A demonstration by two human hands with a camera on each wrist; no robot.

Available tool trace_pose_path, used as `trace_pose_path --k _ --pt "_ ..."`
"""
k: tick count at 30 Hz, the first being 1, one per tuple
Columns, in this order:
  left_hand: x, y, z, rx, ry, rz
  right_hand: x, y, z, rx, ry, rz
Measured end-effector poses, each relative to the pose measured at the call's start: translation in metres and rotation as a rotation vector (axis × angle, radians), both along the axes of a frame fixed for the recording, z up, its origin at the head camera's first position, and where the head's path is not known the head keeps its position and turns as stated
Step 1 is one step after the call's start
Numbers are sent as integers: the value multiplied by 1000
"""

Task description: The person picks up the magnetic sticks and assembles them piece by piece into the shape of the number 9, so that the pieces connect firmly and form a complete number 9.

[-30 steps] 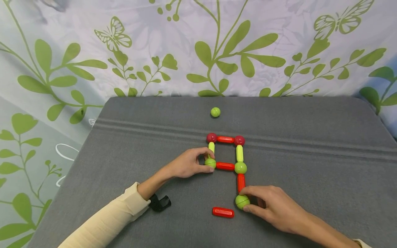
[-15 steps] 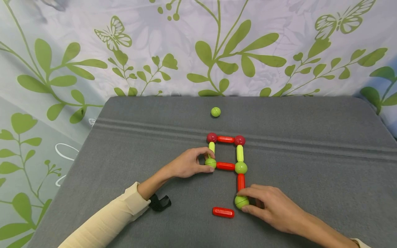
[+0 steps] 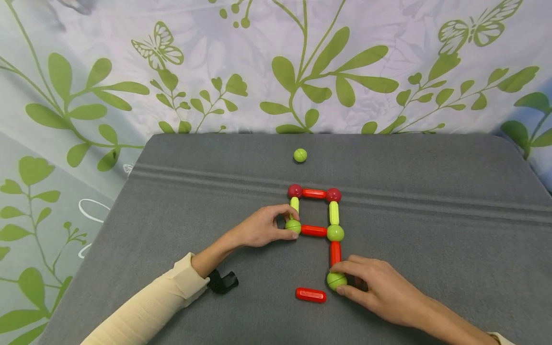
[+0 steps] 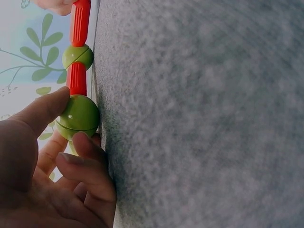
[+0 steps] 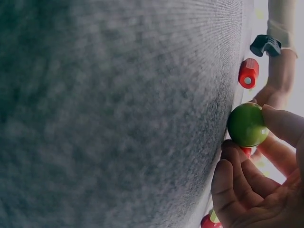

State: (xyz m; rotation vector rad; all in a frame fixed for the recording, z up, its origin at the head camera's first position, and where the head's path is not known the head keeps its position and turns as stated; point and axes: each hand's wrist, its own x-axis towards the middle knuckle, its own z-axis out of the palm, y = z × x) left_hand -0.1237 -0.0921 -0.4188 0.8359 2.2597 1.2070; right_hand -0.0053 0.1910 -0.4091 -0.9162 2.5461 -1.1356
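My left hand [image 3: 263,226] pinches a green ball [image 3: 293,226] at the near left corner of a square made of balls and rods. Two dark red balls [image 3: 295,191] form the far corners, joined by a red rod [image 3: 314,193]. Yellow-green rods [image 3: 334,213] make the sides, and another red rod [image 3: 314,231] joins the near corners. From the near right green ball [image 3: 335,233] a red rod [image 3: 336,253] runs toward me to a green ball [image 5: 248,125], held between thumb and fingers of my right hand [image 3: 379,290].
A loose red rod [image 3: 311,294] lies left of the right hand. One more green ball [image 3: 300,155] sits near the far edge of the grey table [image 3: 431,182]. A black strap-like piece [image 3: 223,282] is at the left wrist. A leaf-patterned cloth [image 3: 241,62] hangs behind.
The right hand and its green ball have shifted very slightly left, in line with the red rod. The left hand stays in place.
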Motion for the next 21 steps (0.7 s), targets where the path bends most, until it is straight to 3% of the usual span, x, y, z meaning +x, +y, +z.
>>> trace_pose_path --k 13,21 --pt "0 0 1 -6 0 3 1 -1 1 2 16 -7" --pt "0 0 2 -18 0 5 2 -2 13 -56 109 -120"
